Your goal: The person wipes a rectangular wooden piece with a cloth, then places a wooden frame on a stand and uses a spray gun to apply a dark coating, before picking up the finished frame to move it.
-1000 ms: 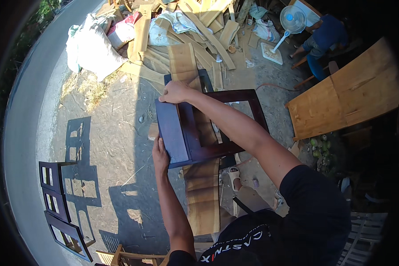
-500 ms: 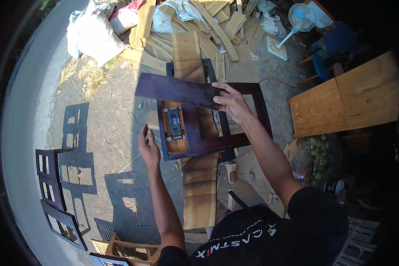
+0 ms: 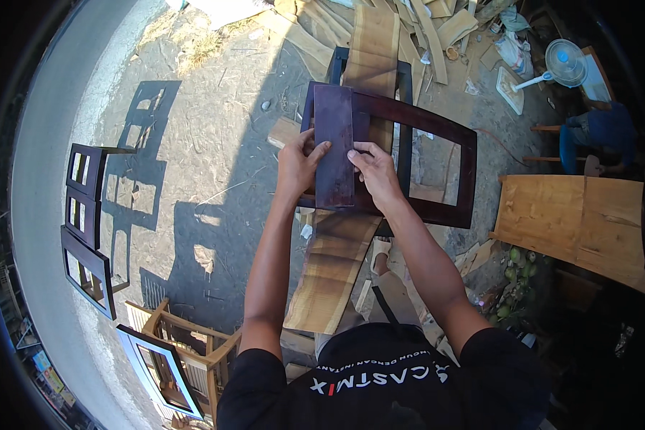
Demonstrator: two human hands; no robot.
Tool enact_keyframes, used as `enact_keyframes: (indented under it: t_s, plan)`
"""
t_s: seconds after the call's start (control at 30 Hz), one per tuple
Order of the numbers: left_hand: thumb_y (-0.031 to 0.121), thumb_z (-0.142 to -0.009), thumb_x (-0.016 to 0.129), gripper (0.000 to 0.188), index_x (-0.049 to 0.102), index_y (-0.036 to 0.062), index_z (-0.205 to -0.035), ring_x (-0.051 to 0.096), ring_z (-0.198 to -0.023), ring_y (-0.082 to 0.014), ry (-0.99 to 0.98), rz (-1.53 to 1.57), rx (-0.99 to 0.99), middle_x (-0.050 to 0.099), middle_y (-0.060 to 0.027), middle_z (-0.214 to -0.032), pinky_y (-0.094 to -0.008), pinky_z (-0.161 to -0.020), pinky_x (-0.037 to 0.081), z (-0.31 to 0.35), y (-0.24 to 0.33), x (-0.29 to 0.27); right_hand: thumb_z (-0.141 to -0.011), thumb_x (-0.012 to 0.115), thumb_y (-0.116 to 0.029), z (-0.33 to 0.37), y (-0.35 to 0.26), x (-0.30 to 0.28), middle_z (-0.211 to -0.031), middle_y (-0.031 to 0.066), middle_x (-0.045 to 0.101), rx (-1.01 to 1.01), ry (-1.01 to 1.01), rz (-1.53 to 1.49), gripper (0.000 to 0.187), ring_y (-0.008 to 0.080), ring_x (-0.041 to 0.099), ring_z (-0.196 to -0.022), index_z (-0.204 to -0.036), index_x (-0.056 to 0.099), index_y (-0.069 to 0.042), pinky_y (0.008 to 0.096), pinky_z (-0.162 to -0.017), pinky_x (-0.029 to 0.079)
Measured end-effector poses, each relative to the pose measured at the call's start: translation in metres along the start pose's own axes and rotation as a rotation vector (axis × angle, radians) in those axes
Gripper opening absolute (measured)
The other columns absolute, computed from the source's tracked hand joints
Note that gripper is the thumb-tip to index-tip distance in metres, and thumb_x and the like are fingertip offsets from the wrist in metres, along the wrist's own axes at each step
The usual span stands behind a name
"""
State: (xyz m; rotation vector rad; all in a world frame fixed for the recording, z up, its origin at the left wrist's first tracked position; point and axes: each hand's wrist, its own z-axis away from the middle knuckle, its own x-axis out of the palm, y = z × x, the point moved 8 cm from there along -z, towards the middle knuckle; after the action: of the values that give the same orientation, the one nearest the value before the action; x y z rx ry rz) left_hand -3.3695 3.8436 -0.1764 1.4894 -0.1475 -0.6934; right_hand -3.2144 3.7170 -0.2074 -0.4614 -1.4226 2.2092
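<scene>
Fingers (image 3: pixel 322 148) of the left hand (image 3: pixel 298 168) and right hand (image 3: pixel 377 173) pinch the long edges of a dark panel (image 3: pixel 335 118), the left at 9 o'clock and the right between 3 and 4 o'clock. Both thumbs show at the upper face; the tips beneath are hidden. The panel, taken as the centre of the clock, is a narrow, flat rectangle, its long axis running from about 12 to 6 o'clock. Its colour is a deep purplish brown; the finish has a soft sheen, faintly mottled, with straight edges and squared corners.

Below the panel is a reddish-brown frame (image 3: pixel 466 172), whose wide opening extends toward 3 o'clock; whether panel and frame touch cannot be told. A pale-and-brown plank (image 3: pixel 333 269) passes under the frame, emerging at 6 o'clock and again near 12 to 1 o'clock.

Farther out, green fruits (image 3: pixel 512 276) lie at 4 o'clock, and a slatted wooden chair (image 3: pixel 222 351) stands at 7 o'clock. A broad wooden board (image 3: pixel 552 208) occupies the region between 3 and 4 o'clock. Dark openwork pieces (image 3: pixel 86 215) line up between 8 and 9 o'clock. A white fan (image 3: pixel 566 63) stands between 2 and 3 o'clock.
</scene>
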Motion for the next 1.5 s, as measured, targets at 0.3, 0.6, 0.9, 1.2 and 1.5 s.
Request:
enact_keyframes:
  t_s: [0.3,0.6,0.9,1.2,1.5]
  plan:
    - [0.038,-0.102,0.064,0.06,0.047,0.0102,-0.153,0.062,-0.124,-0.0355,0.049,-0.06,-0.051,0.058,-0.0262,-0.14,-0.0437,-0.099,0.053,0.008,-0.056,-0.031,-0.096,0.072,-0.013,-0.007,0.013,0.007,-0.09,0.0042,0.07,0.035,0.054,0.035,0.028,0.0098,0.061,-0.075,-0.12,0.063,0.0,0.0258,-0.064,0.051]
    - [0.033,-0.101,0.069,0.069,0.039,0.0067,-0.157,0.067,-0.112,-0.0269,-0.186,0.245,-0.142,0.058,-0.025,-0.141,-0.0383,-0.093,0.055,0.014,-0.059,0.0,-0.094,0.074,-0.012,-0.018,0.006,0.016,-0.087,0.0076,0.072,0.012,0.079,0.16,0.028,0.0107,0.064,-0.07,-0.117,0.064,0.001,0.0273,-0.061,0.054]
    - [0.03,-0.095,0.075,0.077,0.037,0.0009,-0.156,0.063,-0.123,-0.0305,-0.15,0.155,-0.013,0.058,-0.0265,-0.141,-0.0393,-0.101,0.052,0.012,-0.063,0.002,-0.089,0.078,-0.01,-0.018,-0.022,0.02,-0.079,0.0148,0.074,-0.259,0.072,0.412,0.038,0.0176,0.074,-0.065,-0.12,0.065,0.007,0.0302,-0.059,0.057]
    - [0.043,-0.062,0.096,0.132,0.019,0.0029,-0.161,0.058,-0.129,-0.046,-0.054,-0.237,0.002,0.054,-0.0348,-0.14,-0.0483,-0.104,0.051,0.018,-0.037,0.01,-0.088,0.08,-0.024,-0.031,-0.029,0.009,-0.081,0.0116,0.073,-0.408,0.004,0.703,0.035,0.0193,0.07,-0.073,-0.115,0.073,-0.003,0.0345,-0.071,0.056]
    - [0.04,-0.057,0.098,0.136,0.017,0.0087,-0.162,0.062,-0.118,-0.0503,-0.034,-0.319,-0.063,0.055,-0.0353,-0.131,-0.0517,-0.097,0.055,0.018,-0.031,0.016,-0.094,0.071,-0.043,-0.12,-0.089,-0.031,-0.131,0.0141,0.067,-0.884,0.301,0.999,0.038,0.0323,0.059,-0.125,-0.119,0.075,-0.014,0.0469,-0.102,0.048]
